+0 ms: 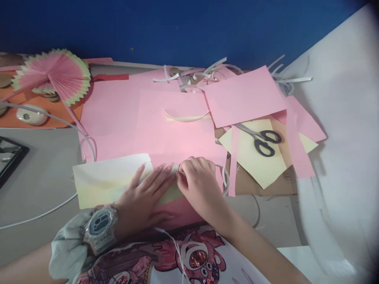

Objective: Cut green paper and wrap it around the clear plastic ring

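My left hand (pixel 148 193), with a watch and a grey scrunchie at its wrist, lies flat with fingers stretched over a pale yellow sheet of paper (pixel 97 185). The sheet's left part lies in view on top of pink paper, while its middle is under the hand. Close beside those fingertips, my right hand (pixel 197 179) is closed in a pinch near the sheet's upper edge. A small whitish bit shows at its fingertips; what it grips is hidden. White looped strips (pixel 226 179) curve out just right of this hand.
Black-handled scissors (pixel 265 142) rest on yellow paper at right, among pink sheets (pixel 245 96) and strips. A pink-and-green pleated paper fan (pixel 59 75) stands at upper left, above a white rounded object (pixel 32 115). A dark-framed device (pixel 12 157) lies at left; a white cable (pixel 44 213) crosses the table.
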`<state>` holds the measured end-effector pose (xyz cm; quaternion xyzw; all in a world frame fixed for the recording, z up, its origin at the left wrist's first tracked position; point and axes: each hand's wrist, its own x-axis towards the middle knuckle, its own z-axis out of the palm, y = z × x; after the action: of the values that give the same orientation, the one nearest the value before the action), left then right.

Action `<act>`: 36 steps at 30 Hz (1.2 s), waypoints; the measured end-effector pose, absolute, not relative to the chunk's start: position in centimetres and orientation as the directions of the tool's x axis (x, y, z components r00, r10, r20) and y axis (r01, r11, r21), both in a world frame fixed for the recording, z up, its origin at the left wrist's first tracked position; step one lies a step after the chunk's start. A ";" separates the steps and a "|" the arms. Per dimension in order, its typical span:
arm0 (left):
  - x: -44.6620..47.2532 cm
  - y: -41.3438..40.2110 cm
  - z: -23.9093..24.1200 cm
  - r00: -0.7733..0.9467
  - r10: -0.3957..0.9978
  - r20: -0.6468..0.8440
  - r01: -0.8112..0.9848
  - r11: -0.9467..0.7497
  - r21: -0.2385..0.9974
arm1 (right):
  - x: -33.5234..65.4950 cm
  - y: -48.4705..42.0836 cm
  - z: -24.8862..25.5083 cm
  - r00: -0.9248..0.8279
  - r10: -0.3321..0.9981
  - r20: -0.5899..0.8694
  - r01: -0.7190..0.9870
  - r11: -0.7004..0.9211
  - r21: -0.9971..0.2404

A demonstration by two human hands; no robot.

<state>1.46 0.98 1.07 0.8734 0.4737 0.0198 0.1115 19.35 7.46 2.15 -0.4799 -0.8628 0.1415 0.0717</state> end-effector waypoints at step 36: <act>2.2 1.5 0.7 0.579 0.814 -0.052 0.807 -0.562 0.181 | 21.0 8.1 3.0 -0.500 0.865 -0.035 0.746 0.410 -0.525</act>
<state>2.18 1.55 0.66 0.8836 0.4585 0.0187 0.0927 21.03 8.11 2.96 -0.4849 -0.8307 0.2449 0.1217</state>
